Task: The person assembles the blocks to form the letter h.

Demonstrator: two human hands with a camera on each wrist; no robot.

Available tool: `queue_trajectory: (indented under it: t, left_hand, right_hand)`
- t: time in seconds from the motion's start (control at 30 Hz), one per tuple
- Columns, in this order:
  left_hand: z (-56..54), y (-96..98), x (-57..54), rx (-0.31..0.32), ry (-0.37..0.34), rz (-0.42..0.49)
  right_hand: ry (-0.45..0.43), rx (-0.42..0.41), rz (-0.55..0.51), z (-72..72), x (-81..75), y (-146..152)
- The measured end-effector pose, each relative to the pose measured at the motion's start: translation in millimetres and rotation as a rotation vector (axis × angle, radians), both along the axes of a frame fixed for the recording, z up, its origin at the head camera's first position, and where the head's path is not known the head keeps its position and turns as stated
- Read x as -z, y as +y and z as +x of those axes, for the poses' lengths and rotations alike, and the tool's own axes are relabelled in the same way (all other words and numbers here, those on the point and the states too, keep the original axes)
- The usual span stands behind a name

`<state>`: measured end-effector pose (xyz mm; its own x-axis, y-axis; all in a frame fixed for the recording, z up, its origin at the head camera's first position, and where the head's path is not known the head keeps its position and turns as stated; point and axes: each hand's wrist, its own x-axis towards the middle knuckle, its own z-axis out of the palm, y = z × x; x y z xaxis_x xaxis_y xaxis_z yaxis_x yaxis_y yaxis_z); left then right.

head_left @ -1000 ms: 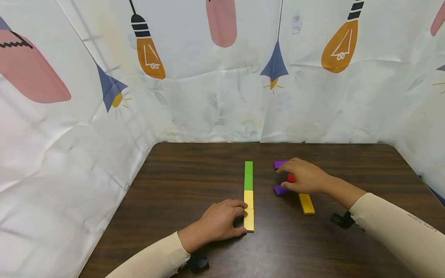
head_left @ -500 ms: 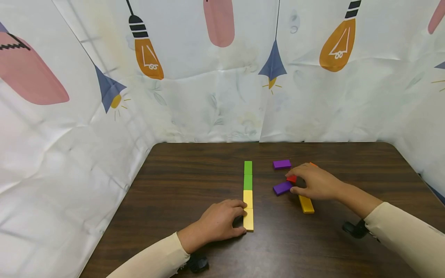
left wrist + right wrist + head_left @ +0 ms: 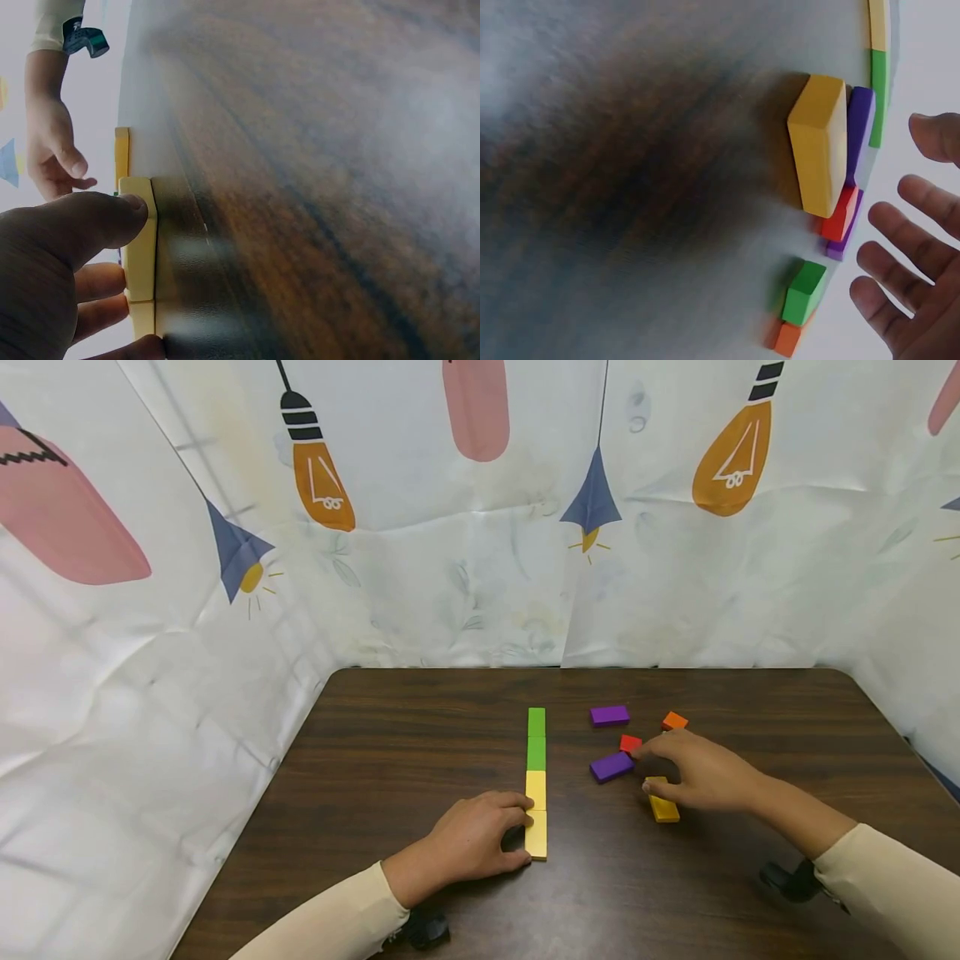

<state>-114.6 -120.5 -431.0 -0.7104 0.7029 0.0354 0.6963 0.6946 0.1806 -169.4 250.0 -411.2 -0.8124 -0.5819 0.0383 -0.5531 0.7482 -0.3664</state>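
Touching pale yellow blocks (image 3: pixel 536 838) along their left side — left hand (image 3: pixel 474 839), fingers relaxed; right hand (image 3: pixel 703 772) hovering above table (image 3: pixel 390 752), fingers spread — near amber block (image 3: pixel 664 811) and red block (image 3: pixel 630 743)

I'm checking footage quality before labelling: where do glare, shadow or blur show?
Head view: faint sheen on the table toward its near side; left wrist: pale glare at right, wood grain soft; right wrist: tabletop blurred, soft shadow left of the amber block, background washed out.

The head camera looks forward and down over the table (image 3: pixel 420 752); both low, close, sideways-tilted wrist views share pale yellow blocks (image 3: pixel 538 827).
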Motion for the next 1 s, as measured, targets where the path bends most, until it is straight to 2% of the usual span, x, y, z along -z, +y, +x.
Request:
queue_trajectory:
  t: [0.27,0.5,1.0]
  left_hand:
    - [-0.6,1.2,0.6,0.002,0.014,0.000]
    - [-1.4,1.9,0.3,-0.007,0.001,-0.005]
    - [-1.9,2.4,-0.8,-0.003,-0.022,0.009]
  right_hand:
    - [-0.021,-0.014,-0.005,12.3,3.5,8.7]
    - [-0.037,0.013,0.011,20.5,7.4,16.2]
    - [0.027,0.015,0.004,30.4,23.0,23.5]
